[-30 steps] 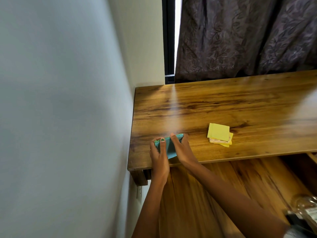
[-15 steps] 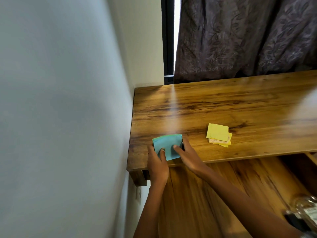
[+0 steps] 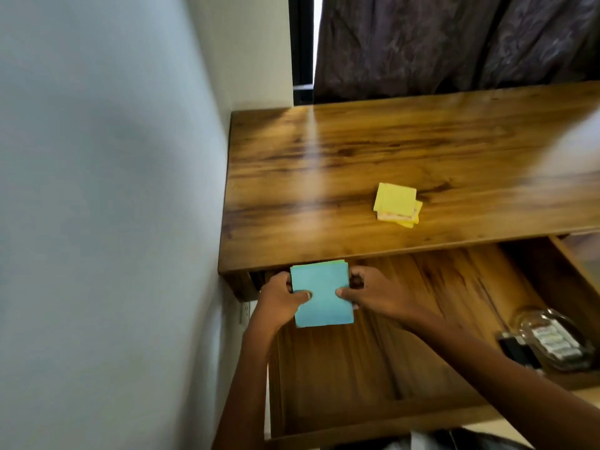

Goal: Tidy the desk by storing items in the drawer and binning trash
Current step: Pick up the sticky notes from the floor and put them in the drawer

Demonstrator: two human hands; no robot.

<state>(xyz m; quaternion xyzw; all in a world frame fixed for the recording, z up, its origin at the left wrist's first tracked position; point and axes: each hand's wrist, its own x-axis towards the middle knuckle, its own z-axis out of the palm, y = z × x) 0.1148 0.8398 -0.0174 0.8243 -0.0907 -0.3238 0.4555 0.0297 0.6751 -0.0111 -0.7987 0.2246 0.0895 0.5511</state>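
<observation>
Storing the blue pad [image 3: 319, 295] in the drawer [image 3: 422, 319].
My left hand [image 3: 279, 298] and right hand [image 3: 373, 292] pinch its sides over the drawer's back-left corner; next I lower and release.

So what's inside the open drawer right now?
In the drawer: a blue note stack held by both hands, and a clear container at its right end. The back of the drawer, under the desktop, is hidden.

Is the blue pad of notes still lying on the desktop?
No, both hands hold the blue pad over the open drawer, below the desk edge.
</observation>
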